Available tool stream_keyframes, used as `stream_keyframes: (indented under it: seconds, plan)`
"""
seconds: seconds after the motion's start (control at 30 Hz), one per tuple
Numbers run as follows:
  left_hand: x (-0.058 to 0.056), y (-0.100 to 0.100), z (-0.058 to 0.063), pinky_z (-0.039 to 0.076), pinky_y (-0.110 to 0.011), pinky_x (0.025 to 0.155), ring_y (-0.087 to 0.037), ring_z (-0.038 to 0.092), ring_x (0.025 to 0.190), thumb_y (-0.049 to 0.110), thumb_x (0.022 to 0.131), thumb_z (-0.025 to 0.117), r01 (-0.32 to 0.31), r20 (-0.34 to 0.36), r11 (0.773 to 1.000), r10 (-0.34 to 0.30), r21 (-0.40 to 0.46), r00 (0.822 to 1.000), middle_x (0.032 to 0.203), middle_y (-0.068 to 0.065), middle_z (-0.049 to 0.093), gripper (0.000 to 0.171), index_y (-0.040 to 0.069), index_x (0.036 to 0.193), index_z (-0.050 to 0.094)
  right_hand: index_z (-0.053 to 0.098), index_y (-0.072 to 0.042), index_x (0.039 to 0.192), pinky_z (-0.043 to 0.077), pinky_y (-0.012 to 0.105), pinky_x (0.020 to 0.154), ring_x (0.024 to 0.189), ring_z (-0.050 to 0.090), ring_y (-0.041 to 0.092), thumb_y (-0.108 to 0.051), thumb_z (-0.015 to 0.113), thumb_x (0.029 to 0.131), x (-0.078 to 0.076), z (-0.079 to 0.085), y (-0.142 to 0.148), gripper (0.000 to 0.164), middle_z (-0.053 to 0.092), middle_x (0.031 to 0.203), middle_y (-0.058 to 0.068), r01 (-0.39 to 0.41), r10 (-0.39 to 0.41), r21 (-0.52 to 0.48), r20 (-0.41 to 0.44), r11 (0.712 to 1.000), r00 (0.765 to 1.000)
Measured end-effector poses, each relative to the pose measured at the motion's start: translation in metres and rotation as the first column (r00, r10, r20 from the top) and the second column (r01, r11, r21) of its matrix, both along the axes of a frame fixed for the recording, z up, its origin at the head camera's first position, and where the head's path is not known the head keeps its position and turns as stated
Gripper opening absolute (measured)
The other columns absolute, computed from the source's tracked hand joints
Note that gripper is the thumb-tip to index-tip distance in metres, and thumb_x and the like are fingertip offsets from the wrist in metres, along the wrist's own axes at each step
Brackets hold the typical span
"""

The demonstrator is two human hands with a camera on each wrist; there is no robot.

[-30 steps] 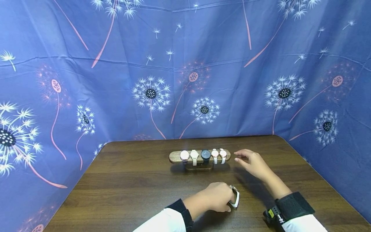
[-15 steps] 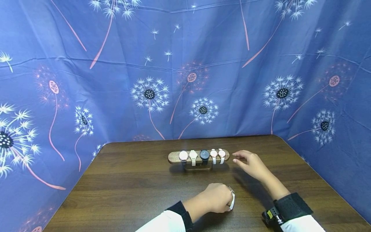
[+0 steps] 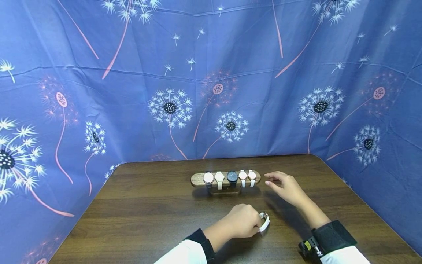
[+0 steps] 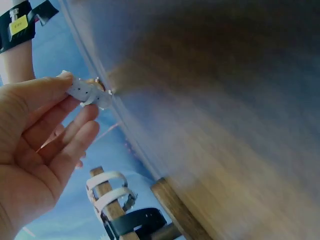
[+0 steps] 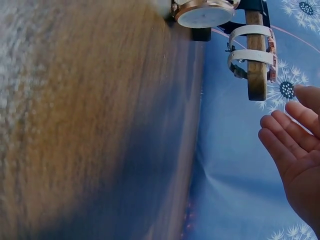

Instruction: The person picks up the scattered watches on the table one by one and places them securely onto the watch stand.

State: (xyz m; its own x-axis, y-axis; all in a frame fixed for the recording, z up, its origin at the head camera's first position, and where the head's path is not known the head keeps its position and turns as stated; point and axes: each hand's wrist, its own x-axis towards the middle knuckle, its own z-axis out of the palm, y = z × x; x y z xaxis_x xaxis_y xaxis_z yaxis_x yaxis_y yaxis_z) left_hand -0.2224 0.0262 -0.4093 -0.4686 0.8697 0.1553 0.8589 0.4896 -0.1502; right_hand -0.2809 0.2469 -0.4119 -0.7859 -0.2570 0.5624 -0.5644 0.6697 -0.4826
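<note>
My left hand (image 3: 244, 220) pinches a wristwatch with a white strap (image 3: 265, 224) between thumb and fingers, above the front middle of the table. In the left wrist view its strap (image 4: 82, 92) shows a row of small holes. The watch's rose-gold case (image 5: 202, 14) and pale dial appear at the top of the right wrist view. My right hand (image 3: 286, 187) is beside the right end of a wooden watch stand (image 3: 197, 179), fingers relaxed and holding nothing. Several watches sit along the stand, among them a black watch (image 3: 232, 177) and two with white straps at the right end.
The stand rests on its wooden base (image 3: 225, 191) toward the back of the brown table (image 3: 141, 220). A blue dandelion-print cloth (image 3: 132, 110) hangs behind and at both sides. A black device (image 3: 310, 246) is strapped at the right wrist.
The left hand has turned the white-strapped watch, so its loop shows at a different angle. That hand shifted slightly left and up. The right hand stays beside the stand.
</note>
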Motion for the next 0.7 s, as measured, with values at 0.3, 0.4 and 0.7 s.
stream_keyframes:
  seconds: [0.3, 0.4, 0.7]
  plan:
    - [-0.012, -0.022, 0.006, 0.049, -0.011, 0.068, 0.004, 0.059, 0.07, 0.021, 0.08, 0.078, 0.099, -0.159, 0.945, -0.051, 0.311, 0.986, 0.077, 0.018, 0.069, 0.006, 0.025, 0.076, 0.075, 0.07, 0.001, 0.102, 0.057, 0.036, 0.074, 0.082, 0.066, 0.014, 0.003, 0.071, 0.085, 0.002, 0.007, -0.005, 0.017, 0.07, 0.094, 0.009, 0.007, -0.01, -0.027, -0.085, 1.0, 0.996]
    - [-0.014, -0.026, 0.005, 0.049, -0.011, 0.082, 0.0, 0.065, 0.085, 0.018, 0.081, 0.078, 0.123, -0.194, 0.908, -0.047, 0.4, 0.98, 0.089, 0.015, 0.073, 0.005, 0.023, 0.082, 0.077, 0.071, 0.001, 0.101, 0.057, 0.033, 0.075, 0.082, 0.065, 0.011, 0.006, 0.071, 0.083, 0.004, 0.009, -0.008, 0.018, 0.071, 0.093, 0.008, 0.006, -0.008, -0.019, -0.13, 1.0, 0.991]
    - [-0.021, -0.037, 0.0, 0.047, -0.014, 0.091, -0.007, 0.067, 0.089, 0.009, 0.076, 0.08, 0.256, -0.338, 0.75, -0.046, 0.61, 0.94, 0.091, 0.006, 0.074, 0.008, 0.014, 0.083, 0.077, 0.069, 0.002, 0.111, 0.052, 0.021, 0.075, 0.092, 0.064, 0.007, -0.006, 0.058, 0.097, 0.017, 0.017, -0.023, 0.019, 0.07, 0.107, 0.017, -0.145, 0.169, -0.224, 0.089, 0.964, 0.982]
